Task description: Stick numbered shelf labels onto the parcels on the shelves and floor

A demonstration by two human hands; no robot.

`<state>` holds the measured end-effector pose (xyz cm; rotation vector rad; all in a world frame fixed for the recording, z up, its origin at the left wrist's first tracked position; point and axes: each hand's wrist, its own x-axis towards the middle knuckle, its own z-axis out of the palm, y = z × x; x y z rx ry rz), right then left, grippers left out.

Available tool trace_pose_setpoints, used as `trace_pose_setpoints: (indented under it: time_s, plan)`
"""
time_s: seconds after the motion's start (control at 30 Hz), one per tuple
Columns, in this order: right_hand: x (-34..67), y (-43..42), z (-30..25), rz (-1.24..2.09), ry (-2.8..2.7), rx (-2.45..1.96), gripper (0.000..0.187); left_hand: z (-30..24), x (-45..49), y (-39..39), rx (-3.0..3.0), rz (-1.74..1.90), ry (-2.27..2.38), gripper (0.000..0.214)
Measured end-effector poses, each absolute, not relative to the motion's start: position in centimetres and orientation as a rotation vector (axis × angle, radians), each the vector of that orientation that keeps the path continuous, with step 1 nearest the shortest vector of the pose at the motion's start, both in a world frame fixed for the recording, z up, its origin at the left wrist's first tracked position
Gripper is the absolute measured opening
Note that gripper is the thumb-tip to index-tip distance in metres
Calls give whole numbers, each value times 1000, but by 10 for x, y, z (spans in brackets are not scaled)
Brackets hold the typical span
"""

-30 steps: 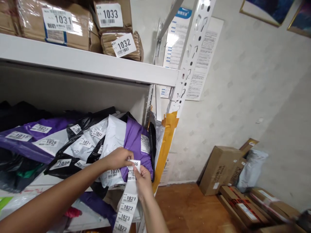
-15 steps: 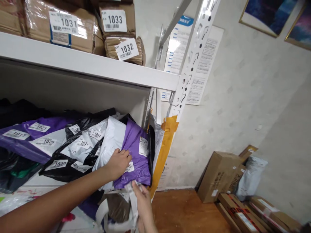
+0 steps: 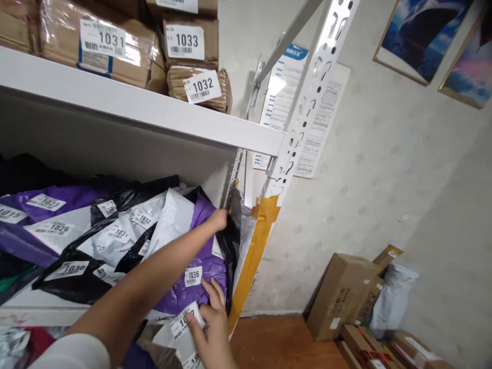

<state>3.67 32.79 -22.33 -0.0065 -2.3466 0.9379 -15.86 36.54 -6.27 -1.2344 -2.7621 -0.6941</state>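
My left hand [image 3: 220,219] reaches across to the far right end of the shelf, at the upper edge of a purple mailer bag [image 3: 209,269] and beside a black bag [image 3: 229,246]. Its fingers are bent away and hidden. The purple bag carries a label [image 3: 193,275] reading 1036. Lower down, my right hand [image 3: 213,323] pinches a strip of white number labels [image 3: 183,324] under its thumb, while its other fingers rest against the purple bag's lower right part. A white mailer bag [image 3: 172,212] leans against the purple one on its left.
Several labelled bags, among them a black one [image 3: 73,287], fill the shelf to the left. Above, cartons [image 3: 184,43] stand on the upper shelf. A perforated post [image 3: 303,118] wrapped in yellow tape [image 3: 253,256] bounds the right side. Boxes [image 3: 340,292] sit on the floor by the wall.
My left hand has moved from the purple bag's left side up and right to its far edge. My right hand has shifted down and left with the label strip, whose printed numbers now show.
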Motion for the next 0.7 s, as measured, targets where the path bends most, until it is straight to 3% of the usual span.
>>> trace_pose_setpoints:
  time_s: [0.23,0.37,0.53,0.7]
  plan:
    - [42,333,-225,1138,-2355,103,26,-74,-137,266,-1169,-817,-2623,47]
    - [38,338,-231,1368,-2218,22,24,-98,-94,219,-1185,-963,-2377,48]
    - [54,334,-217,1469,-2236,49,28,-130,-69,198,-1125,-658,-2602,43]
    - [49,317,-189,2035,-1639,-211,29,-111,-79,195,-1465,-631,-2634,42]
